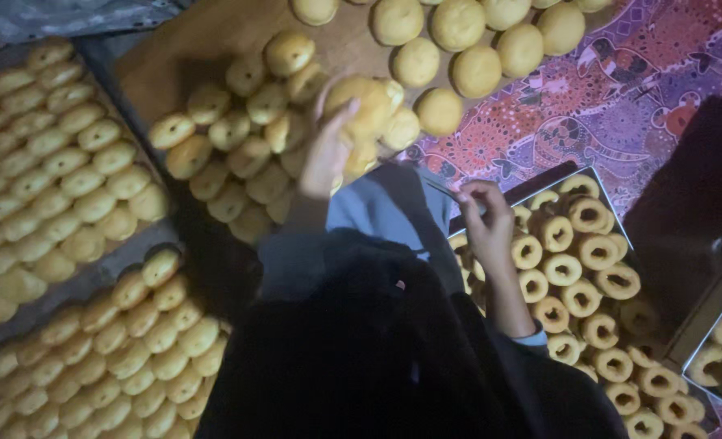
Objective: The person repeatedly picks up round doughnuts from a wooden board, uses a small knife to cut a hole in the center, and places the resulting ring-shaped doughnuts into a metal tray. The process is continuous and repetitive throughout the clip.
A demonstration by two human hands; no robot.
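Above round golden buns [247, 154], left hand [326, 154] gripping soft bun [369, 106]

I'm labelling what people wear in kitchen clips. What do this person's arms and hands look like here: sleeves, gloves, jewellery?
Both hands are bare, without gloves. The left hand comes out of a grey-blue fabric sleeve ending below the wrist. The right hand has a bare forearm, with a dark sleeve over a light blue cuff pushed up towards the elbow. The picture is too dim to tell about rings or bracelets.
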